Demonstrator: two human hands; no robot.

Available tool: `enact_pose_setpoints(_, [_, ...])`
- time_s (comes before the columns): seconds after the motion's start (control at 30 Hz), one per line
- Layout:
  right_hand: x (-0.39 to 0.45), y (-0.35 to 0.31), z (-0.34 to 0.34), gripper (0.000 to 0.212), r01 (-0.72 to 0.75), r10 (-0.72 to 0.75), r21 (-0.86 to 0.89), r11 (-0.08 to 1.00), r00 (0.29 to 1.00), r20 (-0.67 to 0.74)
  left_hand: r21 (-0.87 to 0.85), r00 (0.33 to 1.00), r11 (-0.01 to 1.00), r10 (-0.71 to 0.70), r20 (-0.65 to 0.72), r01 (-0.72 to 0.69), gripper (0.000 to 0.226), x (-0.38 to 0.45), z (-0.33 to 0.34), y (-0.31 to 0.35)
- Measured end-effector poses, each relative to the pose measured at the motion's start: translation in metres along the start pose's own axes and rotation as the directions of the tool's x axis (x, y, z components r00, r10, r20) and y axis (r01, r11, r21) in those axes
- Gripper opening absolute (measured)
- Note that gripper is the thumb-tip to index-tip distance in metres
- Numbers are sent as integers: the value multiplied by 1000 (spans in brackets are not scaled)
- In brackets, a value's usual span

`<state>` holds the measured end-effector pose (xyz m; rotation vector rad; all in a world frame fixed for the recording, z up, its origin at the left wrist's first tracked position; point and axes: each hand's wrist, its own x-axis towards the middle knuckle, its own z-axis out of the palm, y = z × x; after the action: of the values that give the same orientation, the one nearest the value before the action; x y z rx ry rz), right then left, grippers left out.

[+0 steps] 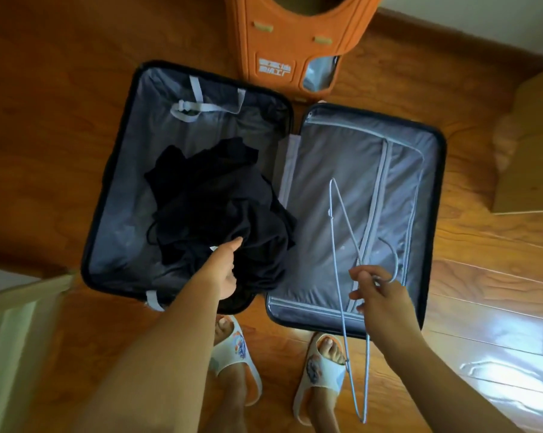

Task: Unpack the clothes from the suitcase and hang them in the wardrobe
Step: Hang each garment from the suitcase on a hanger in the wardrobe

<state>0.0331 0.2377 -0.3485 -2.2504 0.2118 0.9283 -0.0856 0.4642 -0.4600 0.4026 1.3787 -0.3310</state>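
Note:
An open suitcase (432,170) with grey lining lies flat on the wooden floor. Its left half holds a crumpled pile of black clothes (214,195). My left hand (223,270) reaches into that pile at its near edge, fingers gripping the black fabric. My right hand (376,295) hovers over the near edge of the zipped right half and pinches a thin grey wire hanger (342,220) near its hook. The hanger stands on edge, one end over the lining, the other hanging down past my right foot.
An orange plastic stool or seat (295,42) stands just beyond the suitcase. A light wooden piece of furniture (532,145) is at the right. A pale surface (14,323) sits at the near left. My feet in white slippers (323,370) stand at the suitcase's near edge.

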Motion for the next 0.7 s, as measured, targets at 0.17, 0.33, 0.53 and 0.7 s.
enact_pose_setpoints(0.17, [23,9,5,25,30,-31,48,998,999,21,-108,996,991,77,-36,-80,66,40,17,-1])
enact_pose_setpoints(0.33, [29,44,17,25,10,-9,105,994,1000,-7,-212,903,908,286,-320,-362,30,57,17,-4])
enact_pose_setpoints(0.53, [-30,35,-21,25,-47,51,126,991,998,-24,-247,795,763,522,-309,-597,30,-109,3,4])
enact_pose_setpoints(0.7, [-91,-33,-83,29,25,-36,177,984,998,59,-153,657,640,739,-146,-753,28,-329,29,48])
